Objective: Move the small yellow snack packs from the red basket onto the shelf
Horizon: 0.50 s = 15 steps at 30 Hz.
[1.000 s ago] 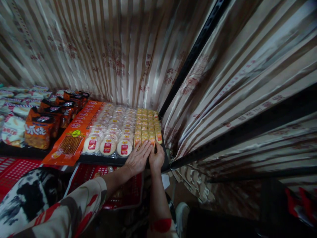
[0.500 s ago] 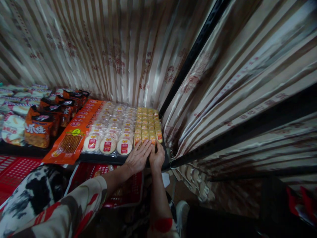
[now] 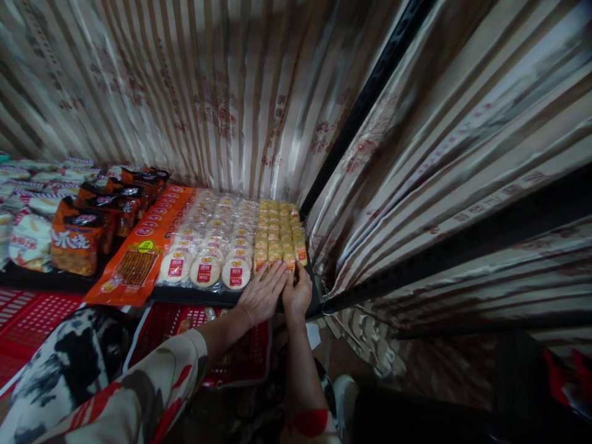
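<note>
Several rows of small yellow snack packets [image 3: 274, 231] stand at the right end of a dark shelf. My left hand [image 3: 263, 295] lies with outstretched fingers against the front of these packets. Beside it, my right hand [image 3: 297, 293] touches the front right packets, its thumb and fingers a little apart. Whether the right hand grips any packet is hard to see. Round white rice crackers [image 3: 205, 271] in clear wrappers, with red labels, fill the rows just left of the yellow packets. The fingertips partly cover the front yellow row.
An orange bag of stick snacks [image 3: 136, 265] overhangs the shelf edge [image 3: 185, 295]. Farther left stand black-and-orange snack bags [image 3: 76, 240] and white bags [image 3: 30, 237]. Red baskets [image 3: 234, 364] sit below. Striped curtains [image 3: 222, 92] and a black post [image 3: 351, 123] enclose the shelf.
The view has shifted slightly, so the scene sits a little farther right. Both hands stay at the front of the yellow packets, with hardly any visible movement.
</note>
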Tool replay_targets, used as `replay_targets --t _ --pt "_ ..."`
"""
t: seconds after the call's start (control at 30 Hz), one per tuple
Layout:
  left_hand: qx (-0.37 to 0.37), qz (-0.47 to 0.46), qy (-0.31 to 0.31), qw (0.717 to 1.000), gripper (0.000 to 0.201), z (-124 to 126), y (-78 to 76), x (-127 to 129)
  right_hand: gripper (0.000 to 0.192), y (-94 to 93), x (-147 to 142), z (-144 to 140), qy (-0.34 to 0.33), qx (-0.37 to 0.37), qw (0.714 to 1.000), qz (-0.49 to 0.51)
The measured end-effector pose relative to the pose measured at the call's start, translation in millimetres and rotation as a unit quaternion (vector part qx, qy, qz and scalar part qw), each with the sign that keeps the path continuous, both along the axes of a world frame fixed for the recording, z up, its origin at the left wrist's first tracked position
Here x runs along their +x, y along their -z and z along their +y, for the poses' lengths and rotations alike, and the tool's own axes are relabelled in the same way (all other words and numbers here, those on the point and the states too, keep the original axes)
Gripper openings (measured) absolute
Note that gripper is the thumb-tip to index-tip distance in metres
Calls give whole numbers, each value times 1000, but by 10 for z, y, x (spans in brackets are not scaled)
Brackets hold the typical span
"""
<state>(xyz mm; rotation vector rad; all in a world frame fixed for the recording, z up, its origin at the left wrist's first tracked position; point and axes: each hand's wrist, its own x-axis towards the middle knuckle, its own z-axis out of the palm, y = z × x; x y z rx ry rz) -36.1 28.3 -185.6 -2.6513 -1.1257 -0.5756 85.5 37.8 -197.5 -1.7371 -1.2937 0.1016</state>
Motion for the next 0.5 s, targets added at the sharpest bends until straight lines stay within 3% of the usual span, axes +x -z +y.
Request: replay_targets --t 0.3,0.5 --pt "13 -5 11 1000 51 4 23 -10 42 -39 -33 -24 9 28 999 17" --pt "3 7 7 1000 50 8 6 -5 41 -19 -16 -28 9 2 999 40"
